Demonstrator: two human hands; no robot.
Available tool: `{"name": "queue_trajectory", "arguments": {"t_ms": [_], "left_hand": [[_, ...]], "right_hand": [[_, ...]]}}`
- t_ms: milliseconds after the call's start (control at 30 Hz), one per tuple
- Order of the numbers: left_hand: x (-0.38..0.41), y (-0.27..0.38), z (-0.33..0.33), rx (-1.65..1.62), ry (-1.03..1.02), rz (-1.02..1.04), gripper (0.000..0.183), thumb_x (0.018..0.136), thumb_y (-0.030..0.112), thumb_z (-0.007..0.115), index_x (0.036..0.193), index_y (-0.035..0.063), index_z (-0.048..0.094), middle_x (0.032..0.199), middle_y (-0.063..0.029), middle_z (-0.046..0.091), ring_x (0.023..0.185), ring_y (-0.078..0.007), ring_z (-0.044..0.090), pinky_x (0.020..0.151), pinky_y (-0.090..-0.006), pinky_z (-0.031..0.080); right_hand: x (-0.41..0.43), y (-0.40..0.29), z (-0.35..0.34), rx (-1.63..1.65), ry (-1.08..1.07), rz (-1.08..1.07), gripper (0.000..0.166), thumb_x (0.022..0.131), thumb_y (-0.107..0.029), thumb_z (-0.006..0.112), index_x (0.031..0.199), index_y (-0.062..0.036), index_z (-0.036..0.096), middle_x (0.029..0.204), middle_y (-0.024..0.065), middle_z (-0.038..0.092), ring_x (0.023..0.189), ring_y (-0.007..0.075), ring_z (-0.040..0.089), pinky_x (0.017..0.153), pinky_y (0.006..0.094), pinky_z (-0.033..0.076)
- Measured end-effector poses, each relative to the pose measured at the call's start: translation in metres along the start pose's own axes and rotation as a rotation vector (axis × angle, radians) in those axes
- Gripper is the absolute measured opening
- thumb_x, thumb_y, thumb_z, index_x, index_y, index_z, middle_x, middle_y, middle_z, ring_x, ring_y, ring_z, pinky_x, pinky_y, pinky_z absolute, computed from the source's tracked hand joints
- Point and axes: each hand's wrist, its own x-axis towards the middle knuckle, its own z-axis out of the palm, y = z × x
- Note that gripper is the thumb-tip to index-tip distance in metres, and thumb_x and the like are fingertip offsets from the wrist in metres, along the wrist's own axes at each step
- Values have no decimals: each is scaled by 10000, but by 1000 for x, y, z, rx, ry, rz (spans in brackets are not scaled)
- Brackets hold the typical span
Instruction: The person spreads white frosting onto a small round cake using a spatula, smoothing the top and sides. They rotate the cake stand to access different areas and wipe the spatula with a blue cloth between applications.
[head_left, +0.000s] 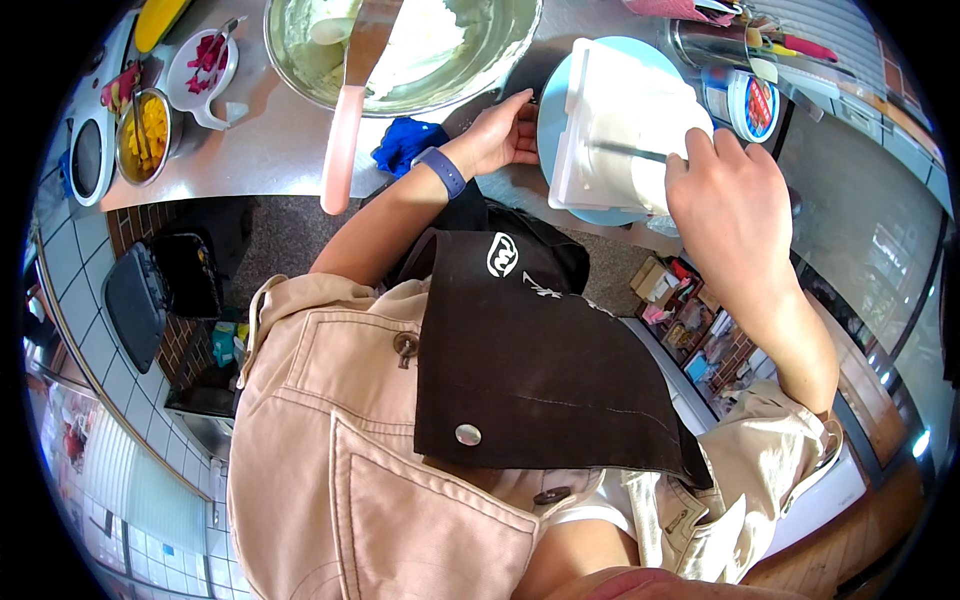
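A white cream-covered cake (660, 97) stands on a light blue turntable (553, 97). At its left side is a white plastic base or board (568, 127) with a raised rim. My right hand (731, 187) grips a thin, dark-looking spatula (626, 150), seen nearly edge-on against the white surface; its handle is hidden in my fist. My left hand (506, 135) is at the turntable's left edge, its fingers partly curled and holding nothing; whether the fingertips touch the edge cannot be told.
A metal bowl (517, 56) of white cream has a pink-handled spatula (345, 146) across its rim. Leftward are a cup of pink fruit cubes (229, 82), a metal bowl of yellow fruit (154, 139) and a blue cloth (409, 144). A labelled tub (754, 109) stands right of the cake.
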Motion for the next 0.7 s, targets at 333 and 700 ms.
{"name": "queue_trajectory", "arguments": {"t_ms": [333, 700], "left_hand": [[-3, 10, -1, 73, -26, 0, 556, 1111, 503, 348, 1270, 13, 557, 1081, -197, 742, 1008, -292, 753, 922, -461, 606], [1, -1, -4, 115, -69, -6, 603, 1102, 547, 295, 1261, 28, 558, 987, -176, 760, 945, -294, 769, 888, -508, 610]], "right_hand": [[-8, 52, 0, -91, 77, 240, 116, 790, -72, 706, 868, -127, 773, 905, 56, 681, 913, 220, 710, 752, 351, 567], [10, 28, 15, 1, 8, 133, 46, 751, -71, 739, 750, -108, 766, 825, 87, 709, 824, 216, 745, 657, 345, 598]]}}
